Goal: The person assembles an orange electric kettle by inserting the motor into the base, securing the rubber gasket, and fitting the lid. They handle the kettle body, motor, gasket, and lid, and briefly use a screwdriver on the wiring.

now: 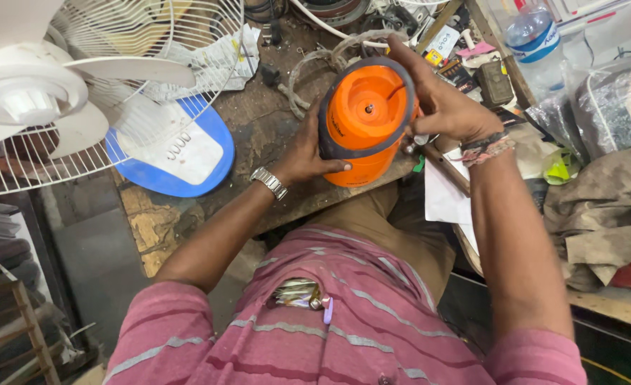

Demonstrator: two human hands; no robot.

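Centre frame, an orange appliance base (pixel 364 121) lies tilted on the worn desk (pixel 258 135). The left hand (pixel 307 151) has its grip clamped on its lower side. The right hand (pixel 440 103) clasps its upper rim.

An orange housing (pixel 365 121) with grey rim, a blue-and-white fan base (pixel 180 153), pink grey-striped shirt (pixel 358 321).

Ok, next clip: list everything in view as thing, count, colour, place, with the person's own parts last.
orange appliance body: 1, orange with grey rim, workbench edge, centre
table fan: 1, white with blue base, left
workbench: 1, brown, worn, centre
cable coil: 1, greyish, behind the orange body
plastic bottle: 1, clear with blue label, top right
paper sheet: 1, white, right of centre
cloth: 1, brown, right
left hand: 1, wristwatch, gripping the body's side
right hand: 1, thread bands on wrist, over the rim
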